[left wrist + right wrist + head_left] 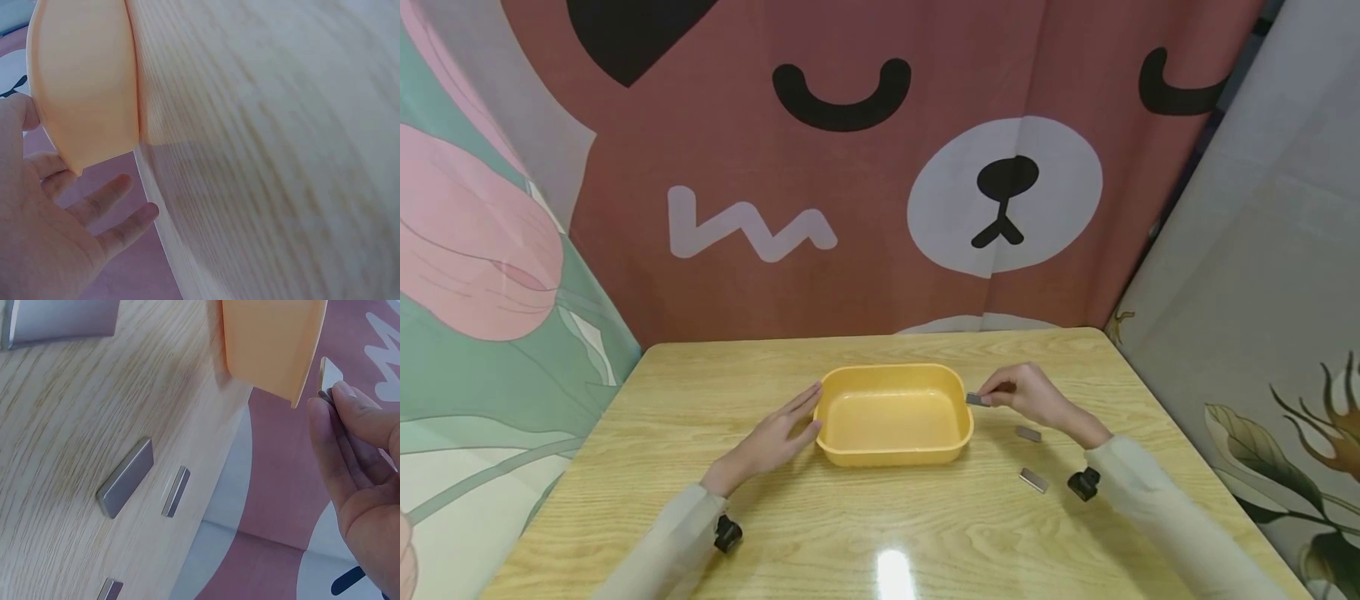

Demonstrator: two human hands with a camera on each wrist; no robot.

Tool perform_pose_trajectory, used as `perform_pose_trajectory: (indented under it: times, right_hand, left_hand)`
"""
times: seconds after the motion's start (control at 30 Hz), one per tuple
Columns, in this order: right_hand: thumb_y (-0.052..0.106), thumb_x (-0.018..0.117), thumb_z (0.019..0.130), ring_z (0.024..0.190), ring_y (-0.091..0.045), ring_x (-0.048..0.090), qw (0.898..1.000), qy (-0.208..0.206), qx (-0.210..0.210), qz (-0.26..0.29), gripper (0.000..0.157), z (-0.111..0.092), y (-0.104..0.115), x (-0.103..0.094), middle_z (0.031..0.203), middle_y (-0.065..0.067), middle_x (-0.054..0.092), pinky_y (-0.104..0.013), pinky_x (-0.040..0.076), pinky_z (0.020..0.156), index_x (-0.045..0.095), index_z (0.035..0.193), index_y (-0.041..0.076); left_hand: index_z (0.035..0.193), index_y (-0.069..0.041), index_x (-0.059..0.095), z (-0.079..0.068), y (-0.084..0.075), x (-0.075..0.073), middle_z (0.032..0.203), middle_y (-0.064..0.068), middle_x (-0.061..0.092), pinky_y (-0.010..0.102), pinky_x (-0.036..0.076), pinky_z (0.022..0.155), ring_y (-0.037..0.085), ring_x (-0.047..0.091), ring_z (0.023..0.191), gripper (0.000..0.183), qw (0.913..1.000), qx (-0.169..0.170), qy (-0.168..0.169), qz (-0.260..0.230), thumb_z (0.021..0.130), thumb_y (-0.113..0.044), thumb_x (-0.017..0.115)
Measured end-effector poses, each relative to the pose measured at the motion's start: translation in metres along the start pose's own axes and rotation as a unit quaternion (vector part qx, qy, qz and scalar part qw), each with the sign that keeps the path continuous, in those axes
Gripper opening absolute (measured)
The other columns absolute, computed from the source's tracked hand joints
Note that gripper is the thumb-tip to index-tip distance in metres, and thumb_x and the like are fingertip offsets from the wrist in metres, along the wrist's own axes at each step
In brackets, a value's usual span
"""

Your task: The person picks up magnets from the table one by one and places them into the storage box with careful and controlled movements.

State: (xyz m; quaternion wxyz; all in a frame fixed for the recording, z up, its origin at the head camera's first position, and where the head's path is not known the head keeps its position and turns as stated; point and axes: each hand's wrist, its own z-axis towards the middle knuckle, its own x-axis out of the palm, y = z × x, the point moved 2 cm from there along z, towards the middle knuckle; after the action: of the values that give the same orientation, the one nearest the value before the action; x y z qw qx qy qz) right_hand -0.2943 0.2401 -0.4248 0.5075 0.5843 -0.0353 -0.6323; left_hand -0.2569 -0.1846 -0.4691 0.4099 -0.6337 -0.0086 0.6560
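Observation:
A yellow plastic basin (891, 457) sits on the table, with nothing visible inside it. My left hand (767, 442) rests against its left end, fingers stretched along the rim and thumb apart from them. In the left wrist view, the ring and little fingers reach past the basin's corner without touching it. Thumb and fingers of my right hand (1030, 393) pinch a small flat grey metal bar (977, 399) at the basin's right rim. The right wrist view has this bar (329, 376) just outside the basin wall, above the tabletop.
Two more grey bars, one farther (1028, 433) and one nearer (1033, 480), lie right of the basin. From the right wrist, additional bars (176, 490) show on the wooden table (715, 375). Printed curtains (865, 292) hang behind the table and at both sides.

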Motion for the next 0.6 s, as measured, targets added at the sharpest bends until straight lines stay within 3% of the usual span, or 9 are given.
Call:
perform_pose_trajectory:
  times: [0.6]
  right_hand:
    - [-0.003,0.075,0.085,0.072,-0.011,0.067,1.000,0.011,-0.017,0.012,0.009,0.013,0.012,0.018,0.088,-0.008,0.073,-0.026,0.057,0.062,0.079,0.090,0.004]
  left_hand:
    - [0.156,-0.006,0.026,0.000,0.000,-0.001,0.163,-0.004,0.015,0.048,0.025,0.115,0.026,0.023,0.146,0.062,1.0000,-0.003,0.004,-0.004,0.106,-0.034,0.049]
